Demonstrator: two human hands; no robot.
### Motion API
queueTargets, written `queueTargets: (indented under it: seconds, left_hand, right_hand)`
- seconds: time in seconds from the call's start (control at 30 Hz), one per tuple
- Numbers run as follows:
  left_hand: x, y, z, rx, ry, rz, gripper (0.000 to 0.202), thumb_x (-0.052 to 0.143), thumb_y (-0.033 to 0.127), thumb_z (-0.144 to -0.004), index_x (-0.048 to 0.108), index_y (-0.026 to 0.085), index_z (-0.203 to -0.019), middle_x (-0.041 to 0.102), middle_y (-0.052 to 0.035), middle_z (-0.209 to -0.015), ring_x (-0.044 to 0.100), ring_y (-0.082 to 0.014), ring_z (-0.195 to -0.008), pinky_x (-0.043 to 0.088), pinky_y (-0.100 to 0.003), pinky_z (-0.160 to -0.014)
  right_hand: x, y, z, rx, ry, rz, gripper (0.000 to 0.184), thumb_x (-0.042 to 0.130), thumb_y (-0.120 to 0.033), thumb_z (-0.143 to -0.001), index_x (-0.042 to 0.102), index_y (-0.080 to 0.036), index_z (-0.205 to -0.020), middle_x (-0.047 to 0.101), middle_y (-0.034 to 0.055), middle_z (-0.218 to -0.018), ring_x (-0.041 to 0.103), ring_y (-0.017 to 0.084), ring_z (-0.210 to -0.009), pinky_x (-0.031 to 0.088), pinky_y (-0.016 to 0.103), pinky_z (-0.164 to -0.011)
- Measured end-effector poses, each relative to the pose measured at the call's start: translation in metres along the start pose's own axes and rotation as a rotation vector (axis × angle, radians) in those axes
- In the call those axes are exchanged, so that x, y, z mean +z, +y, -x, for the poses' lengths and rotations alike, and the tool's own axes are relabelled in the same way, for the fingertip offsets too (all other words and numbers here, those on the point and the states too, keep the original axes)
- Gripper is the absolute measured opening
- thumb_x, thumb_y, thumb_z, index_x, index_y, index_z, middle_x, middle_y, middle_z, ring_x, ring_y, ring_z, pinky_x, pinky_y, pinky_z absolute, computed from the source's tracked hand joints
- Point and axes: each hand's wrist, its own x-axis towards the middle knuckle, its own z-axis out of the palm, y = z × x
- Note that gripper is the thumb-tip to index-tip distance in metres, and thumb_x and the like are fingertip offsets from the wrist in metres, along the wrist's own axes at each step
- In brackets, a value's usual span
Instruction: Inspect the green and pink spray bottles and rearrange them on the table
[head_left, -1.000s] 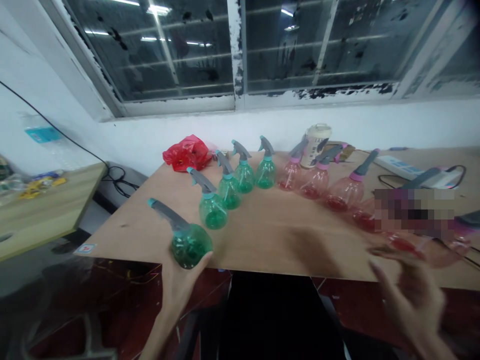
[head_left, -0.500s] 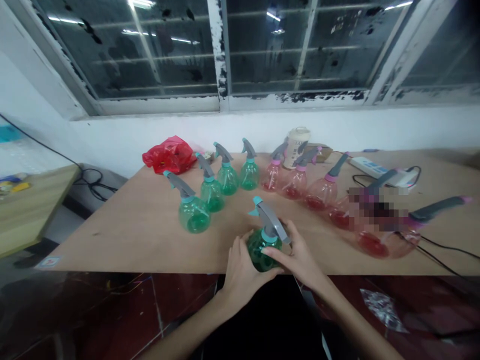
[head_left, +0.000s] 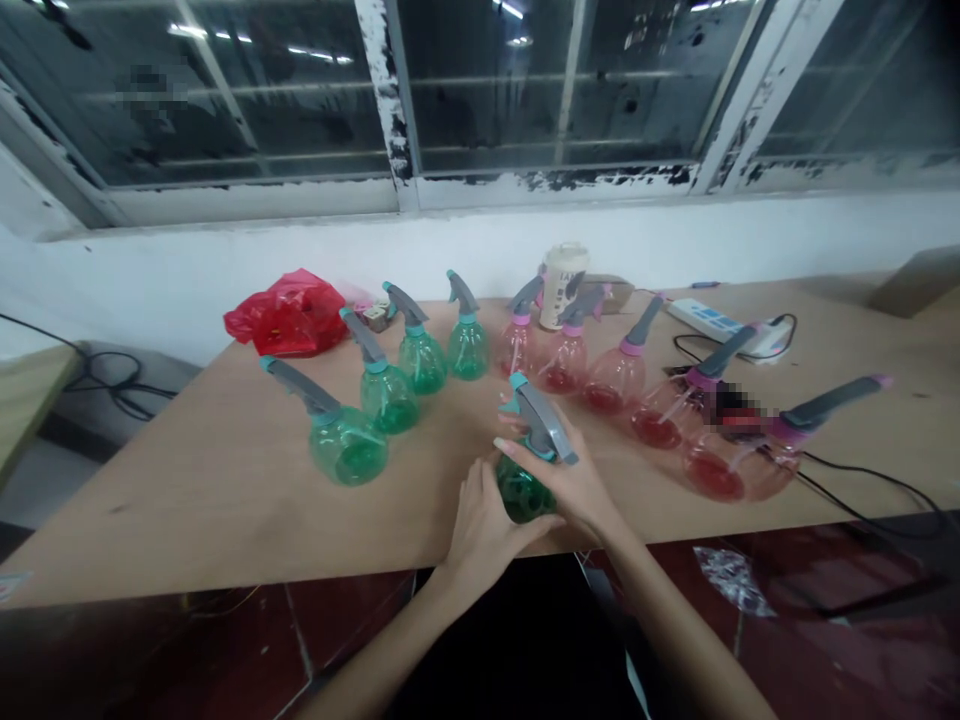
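A dark green spray bottle [head_left: 523, 492] with a grey and teal trigger head stands upright near the table's front edge. My left hand [head_left: 482, 522] wraps around the lower body of this bottle from the left. From the right, my right hand [head_left: 579, 482] grips it at the neck, just under the trigger head, with the thumb across the front. Several lighter green spray bottles [head_left: 349, 447] form a slanting row to the left and behind. Several pink spray bottles [head_left: 615, 378] with grey and pink heads line up on the right.
On the wooden table [head_left: 225, 490], a red plastic bag [head_left: 289, 315] lies at the back left. A lidded paper cup [head_left: 562, 285] stands against the wall. A white power strip [head_left: 724, 328] and black cables [head_left: 877, 475] lie at the right, near a cardboard box [head_left: 919, 283].
My right hand has moved up from the bottle's side to its neck, below the trigger head. My left hand keeps its hold. The whole view has shifted to the right.
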Motion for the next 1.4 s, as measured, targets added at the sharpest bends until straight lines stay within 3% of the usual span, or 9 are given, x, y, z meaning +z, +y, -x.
queueTargets:
  seconds: [0.1,0.27,0.37,0.5,0.73,0.9,1.1,1.4]
  left_hand:
    - [-0.008,-0.002,0.002,0.056,-0.035,-0.029,0.093,0.074,0.052,-0.062,0.029,0.021,-0.137,0.045,-0.0147,-0.130,0.041,-0.0338,-0.123,0.034,-0.054,-0.101]
    - [-0.027,-0.010,0.007,0.090,-0.094,0.021,0.089,0.069,0.048,-0.071,0.021,0.025,-0.143,0.035,-0.0135,-0.143,0.031,-0.0301,-0.133,0.029,-0.050,-0.107]
    - [-0.038,-0.024,0.001,0.035,-0.037,0.077,0.080,0.064,0.045,-0.077,0.024,0.025,-0.143,0.037,-0.0131,-0.143,0.037,-0.0290,-0.130,0.035,-0.049,-0.103]
    - [-0.055,-0.044,-0.025,-0.098,0.083,0.140,0.070,0.058,0.046,-0.081,0.030,0.022,-0.140,0.041,-0.0147,-0.140,0.042,-0.0292,-0.127,0.045,-0.044,-0.093]
    - [-0.077,-0.058,-0.067,-0.243,0.216,0.244,0.076,0.057,0.050,-0.081,0.025,0.015,-0.141,0.038,-0.0209,-0.141,0.045,-0.0289,-0.125,0.043,-0.040,-0.095]
    - [-0.079,-0.068,-0.070,-0.236,0.266,0.259,0.075,0.057,0.049,-0.081,0.026,0.016,-0.141,0.040,-0.0196,-0.140,0.048,-0.0280,-0.123,0.046,-0.039,-0.092]
    - [-0.070,-0.061,-0.092,-0.173,0.147,0.227,0.053,0.057,0.046,-0.082,0.050,0.017,-0.125,0.058,-0.0133,-0.124,0.057,-0.0256,-0.111,0.046,-0.036,-0.090]
    - [-0.059,-0.069,-0.136,-0.167,0.209,0.202,0.054,0.052,0.046,-0.084,0.048,0.013,-0.126,0.058,-0.0149,-0.121,0.060,-0.0248,-0.104,0.051,-0.031,-0.075]
  right_hand:
    - [0.003,0.005,-0.004,-0.032,0.013,0.013,0.032,0.064,-0.037,-0.077,0.058,-0.025,-0.106,0.068,0.0050,-0.105,0.064,0.023,-0.097,0.051,0.042,-0.087]
    - [0.008,0.013,-0.012,-0.071,0.065,0.022,0.030,0.060,-0.032,-0.079,0.058,-0.027,-0.108,0.067,0.0037,-0.106,0.063,0.022,-0.100,0.049,0.043,-0.090]
    - [0.009,0.015,-0.015,-0.074,0.075,0.051,0.031,0.060,-0.032,-0.079,0.057,-0.026,-0.109,0.066,0.0048,-0.109,0.062,0.023,-0.100,0.048,0.043,-0.091]
    - [0.009,0.017,-0.016,-0.078,0.091,0.058,0.034,0.060,-0.033,-0.080,0.055,-0.024,-0.112,0.065,0.0068,-0.111,0.062,0.024,-0.099,0.049,0.043,-0.088]
    - [0.011,0.016,-0.015,-0.059,0.094,0.049,0.033,0.060,-0.034,-0.079,0.057,-0.023,-0.110,0.066,0.0075,-0.110,0.063,0.024,-0.098,0.050,0.042,-0.087]
    - [0.010,0.016,-0.016,-0.063,0.081,0.054,0.037,0.060,-0.033,-0.079,0.055,-0.025,-0.114,0.065,0.0070,-0.111,0.063,0.024,-0.098,0.050,0.042,-0.087]
    - [0.010,0.016,-0.015,-0.032,0.086,0.063,0.036,0.060,-0.034,-0.079,0.056,-0.024,-0.113,0.065,0.0081,-0.112,0.063,0.025,-0.098,0.051,0.042,-0.084]
    - [0.010,0.017,-0.013,-0.030,0.095,0.087,0.034,0.060,-0.035,-0.079,0.057,-0.023,-0.110,0.066,0.0092,-0.111,0.063,0.027,-0.099,0.051,0.043,-0.083]
